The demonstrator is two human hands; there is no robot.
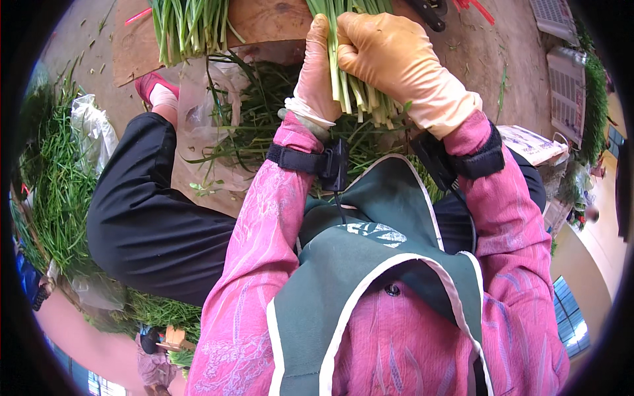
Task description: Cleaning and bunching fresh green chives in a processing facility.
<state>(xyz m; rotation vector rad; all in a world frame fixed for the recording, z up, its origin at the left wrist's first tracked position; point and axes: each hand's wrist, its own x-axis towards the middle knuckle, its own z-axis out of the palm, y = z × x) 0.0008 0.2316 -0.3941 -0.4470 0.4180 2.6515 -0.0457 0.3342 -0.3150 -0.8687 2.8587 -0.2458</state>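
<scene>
Both my hands, in thin rubber gloves, hold one bunch of long green leafy stalks, perhaps garlic chives, at the top centre. My left hand supports the bunch from its left side, thumb pointing up. My right hand closes over it from the right, fingers curled at the stalks. The pale cut ends hang towards me; the leaf tips run out of the frame. Another bunch of the stalks lies on the wooden board, left of my hands. A black-handled tool lies just beyond my right hand, partly cut off by the frame.
Loose leaves and clear plastic lie on the floor below the board. A large heap of greens is at the left. Pale plastic crates and a printed bag stand at the right. Red strips lie near the tool. Another person sits at lower left.
</scene>
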